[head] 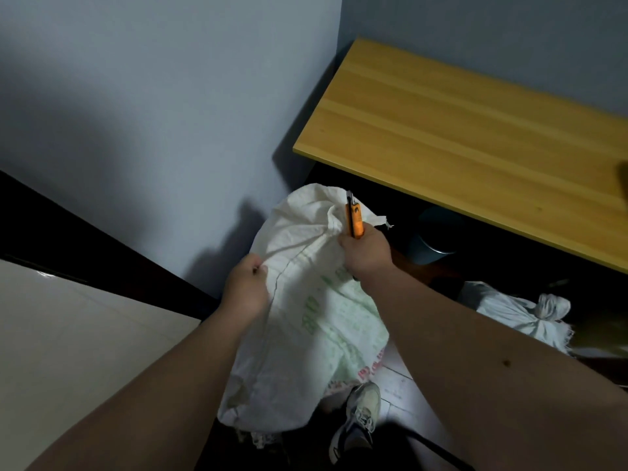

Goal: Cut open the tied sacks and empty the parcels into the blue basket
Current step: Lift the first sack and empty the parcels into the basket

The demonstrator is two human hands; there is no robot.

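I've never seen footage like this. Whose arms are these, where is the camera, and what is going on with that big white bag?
There is no machine here. One camera sits on a person's head and looks down, so the two arms are that person's own. The left hand pinches the cloth of a large white woven sack standing on the floor. The right hand grips an orange utility knife at the sack's gathered neck. A second tied sack lies under the wooden table, beside a dark bin. A sneaker shows below.
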